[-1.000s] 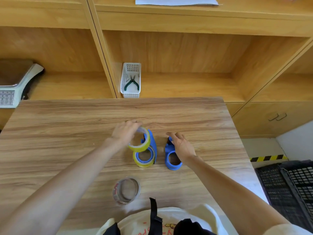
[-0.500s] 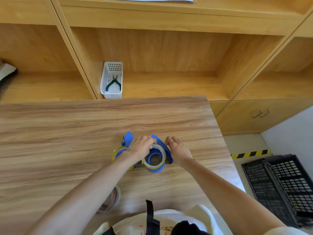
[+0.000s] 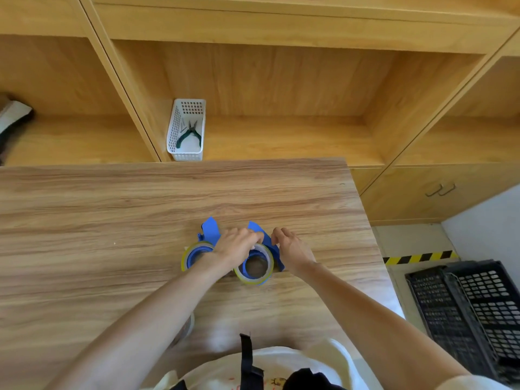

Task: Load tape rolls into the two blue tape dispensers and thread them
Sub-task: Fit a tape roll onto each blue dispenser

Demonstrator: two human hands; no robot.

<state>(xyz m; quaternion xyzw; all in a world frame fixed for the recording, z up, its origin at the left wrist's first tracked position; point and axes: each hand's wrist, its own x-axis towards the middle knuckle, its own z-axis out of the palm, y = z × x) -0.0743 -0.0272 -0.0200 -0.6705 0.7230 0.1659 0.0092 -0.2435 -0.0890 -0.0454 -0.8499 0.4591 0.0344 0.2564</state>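
Two blue tape dispensers lie side by side on the wooden table (image 3: pixel 112 220). The left dispenser (image 3: pixel 209 233) carries a yellowish tape roll (image 3: pixel 187 253) on its hub. The right dispenser (image 3: pixel 270 246) has a second yellowish roll (image 3: pixel 267 273) around its hub. My left hand (image 3: pixel 236 249) lies over the top of that roll, fingers curled on its far rim. My right hand (image 3: pixel 291 250) grips the right dispenser's side, fingertips at its upper edge. A third, clear roll (image 3: pixel 188 326) peeks out from under my left forearm.
A white perforated basket (image 3: pixel 185 130) with green-handled pliers (image 3: pixel 189 134) stands on the shelf behind the table. The table's right edge runs close to my right arm. Black plastic crates (image 3: pixel 472 311) sit on the floor at right, near yellow-black floor tape (image 3: pixel 419 258).
My left hand brought the yellowish roll from above the left dispenser over onto the right dispenser's hub. My right hand shifted to the dispenser's side. The view moved closer and rightward.
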